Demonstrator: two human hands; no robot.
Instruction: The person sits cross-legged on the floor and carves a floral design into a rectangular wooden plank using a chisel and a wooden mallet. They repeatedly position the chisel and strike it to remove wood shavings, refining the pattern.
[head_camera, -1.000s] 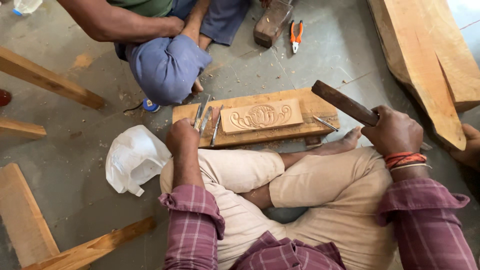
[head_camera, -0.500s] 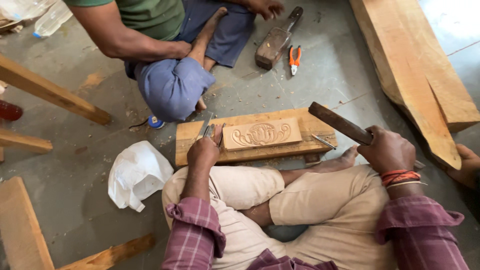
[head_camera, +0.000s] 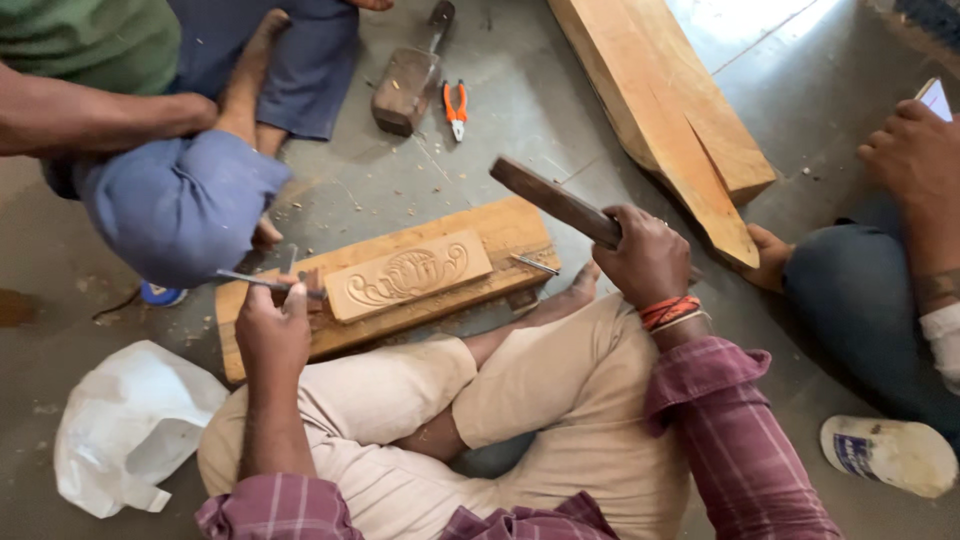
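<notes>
Carver seated at a carved wooden panel (head_camera: 408, 275)

At the panel's left end, the left hand (head_camera: 270, 335) pinches a chisel (head_camera: 262, 282); right of the panel, the right hand (head_camera: 650, 258) grips a wooden mallet (head_camera: 556, 202).

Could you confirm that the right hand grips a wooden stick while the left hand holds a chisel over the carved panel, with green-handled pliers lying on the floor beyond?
Not quite: the pliers have orange handles, not green, as the head view shows. The rest stands: the right hand grips a wooden stick, and the left hand holds a chisel at the carved panel.
</notes>
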